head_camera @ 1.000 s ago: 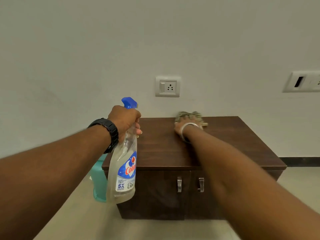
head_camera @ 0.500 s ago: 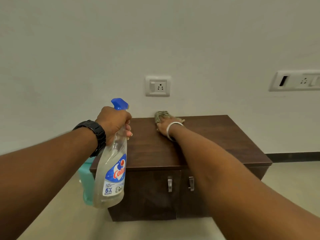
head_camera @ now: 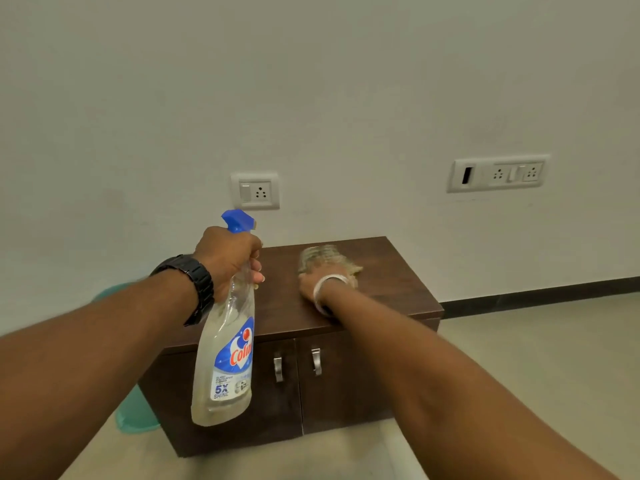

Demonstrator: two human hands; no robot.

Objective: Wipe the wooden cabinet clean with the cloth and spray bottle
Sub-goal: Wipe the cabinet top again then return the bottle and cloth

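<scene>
The left hand (head_camera: 227, 252) was clenched round the neck of a clear plastic spray bottle with a blue trigger head (head_camera: 225, 358), held in the air before the left end of the low dark brown wooden cabinet (head_camera: 391, 271). The right hand (head_camera: 310, 288), a white bangle (head_camera: 323, 289) at its wrist, rested on a blurred beige cloth (head_camera: 320, 258) on the cabinet's top, towards the back; whether its fingers lay flat or curled could not be told. A teal plastic bin (head_camera: 135, 414) stood on the floor beside the cabinet's left side
</scene>
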